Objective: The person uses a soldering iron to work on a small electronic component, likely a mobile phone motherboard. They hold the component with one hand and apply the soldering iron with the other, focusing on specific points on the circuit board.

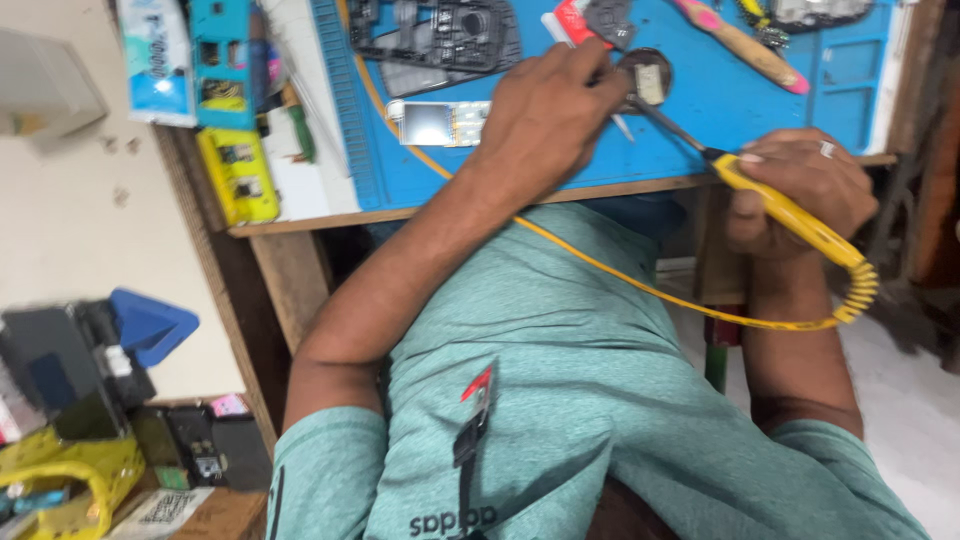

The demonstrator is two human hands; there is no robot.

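Blue work mat (700,105): upper centre of frame, spread over the wooden bench edge; apparently laid down to shield the top from heat.
Phone housing (440,35): top centre, dark, opened, parked beyond the working spot.
Left hand (545,115): upper centre, knuckles up, fingers pinched together on something thin near the round tin; exact item cannot be told.
Right hand (800,185): right of centre, fist clamped on the handle, braced at the bench edge, probably for steadiness.
Soldering iron (790,212): yellow handle, tip angled up-left into the tin, coiled cord trailing lower right.
Small circuit board (440,123): left of the left hand, flat on mat.
Round tin (648,78): beside the left fingertips, under the tip.
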